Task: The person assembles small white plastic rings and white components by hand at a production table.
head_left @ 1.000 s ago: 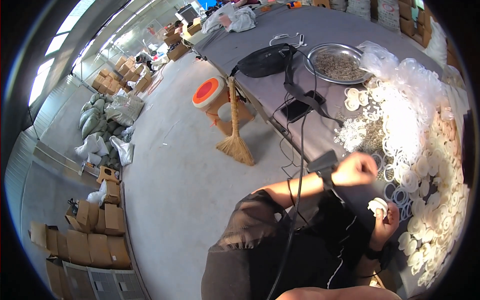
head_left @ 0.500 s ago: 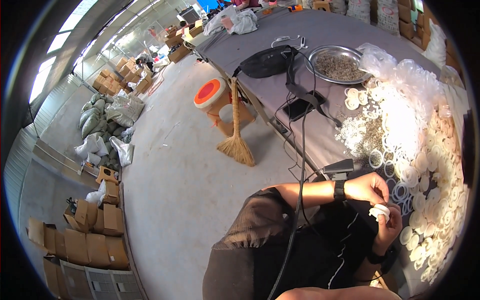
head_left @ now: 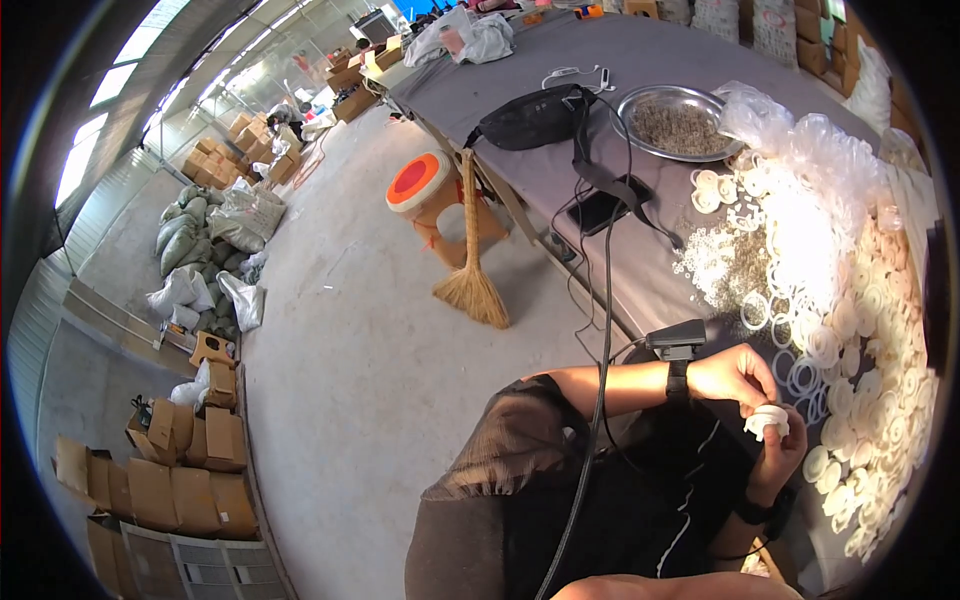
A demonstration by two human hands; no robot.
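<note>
My right hand [head_left: 784, 455], lower in the view, grips a small round white plastic part [head_left: 768, 420] with a stepped, flanged shape. Just above it, the fingertips of my left hand [head_left: 737, 375] are pinched together at the part's upper edge. Whatever sits between those fingertips is too small to make out. Both wrists wear black straps, and a black box-shaped device [head_left: 677, 337] with a cable is at the left one. Beside the hands lie clear and white rings [head_left: 803, 376] and a large heap of round white plastic parts [head_left: 868, 420].
Farther along the grey-covered table [head_left: 640, 290] are tiny white rings [head_left: 703, 258], a metal bowl [head_left: 628, 128] of small brownish pieces, plastic bags [head_left: 810, 150], a phone [head_left: 603, 207] and a black waist bag [head_left: 525, 118]. A broom [head_left: 472, 290] leans by an orange-topped stool [head_left: 418, 182]. Black cables [head_left: 600, 400] cross in front.
The white part has turned in my right hand and now shows more of its side. Both hands stay in nearly the same place, with the left fingers still at its top.
</note>
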